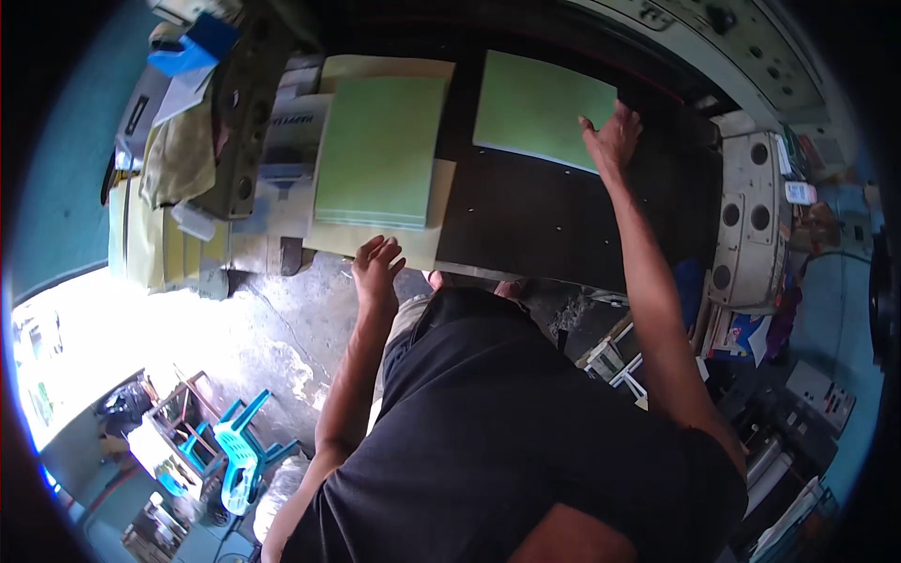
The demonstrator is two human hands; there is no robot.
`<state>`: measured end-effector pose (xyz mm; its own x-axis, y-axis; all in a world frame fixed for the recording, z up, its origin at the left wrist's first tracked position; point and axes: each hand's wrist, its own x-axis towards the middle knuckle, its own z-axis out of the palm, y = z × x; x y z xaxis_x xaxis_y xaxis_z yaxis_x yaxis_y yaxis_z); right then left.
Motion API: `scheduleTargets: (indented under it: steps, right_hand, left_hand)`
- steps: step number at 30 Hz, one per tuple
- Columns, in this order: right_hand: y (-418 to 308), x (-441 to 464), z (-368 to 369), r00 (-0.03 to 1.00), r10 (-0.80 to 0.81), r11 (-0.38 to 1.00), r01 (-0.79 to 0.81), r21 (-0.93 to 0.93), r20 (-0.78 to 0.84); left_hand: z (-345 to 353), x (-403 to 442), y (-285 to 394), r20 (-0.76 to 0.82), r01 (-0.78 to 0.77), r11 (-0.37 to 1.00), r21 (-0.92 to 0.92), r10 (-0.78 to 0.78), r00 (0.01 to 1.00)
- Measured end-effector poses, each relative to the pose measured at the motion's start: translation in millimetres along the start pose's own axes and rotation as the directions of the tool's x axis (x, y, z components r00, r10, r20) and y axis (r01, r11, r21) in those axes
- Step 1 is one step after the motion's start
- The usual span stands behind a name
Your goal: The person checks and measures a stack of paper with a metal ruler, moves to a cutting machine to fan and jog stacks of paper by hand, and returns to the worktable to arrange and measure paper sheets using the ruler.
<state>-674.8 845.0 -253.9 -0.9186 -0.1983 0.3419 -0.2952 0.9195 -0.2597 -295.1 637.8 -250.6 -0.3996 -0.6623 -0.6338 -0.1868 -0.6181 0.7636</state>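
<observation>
A stack of green sheets (378,148) lies on larger tan sheets (437,202) at the left of a dark work surface (526,216). Just below the stack's lower edge is my left hand (377,267), its fingers apart and slightly curled, holding nothing. Another green sheet or thin stack (540,105) rests on the dark surface to the right. My right hand (612,139) is at the right edge of that one, thumb over the green face and fingers spread at its corner.
Metal machine frames with round holes stand left (246,122) and right (751,220) of the surface. A cloth (178,159) hangs at the left. A turquoise plastic stool (242,450) is on the floor at lower left.
</observation>
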Motion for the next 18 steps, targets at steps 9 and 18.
scheduleTargets:
  steps: [9, 18]
  right_hand:
    - [-168, -191, 22, 0.596, -0.340, 0.633, -0.427, 0.646, 0.727]
    - [-165, -198, 8, 0.454, -0.180, 0.274, -0.829, 0.488, 0.873]
  left_hand:
    - [-55, 84, -3, 0.180, 0.159, 0.889, -0.430, -0.089, 0.980]
    - [-45, 108, 3, 0.303, 0.367, 0.738, -0.566, -0.228, 0.925]
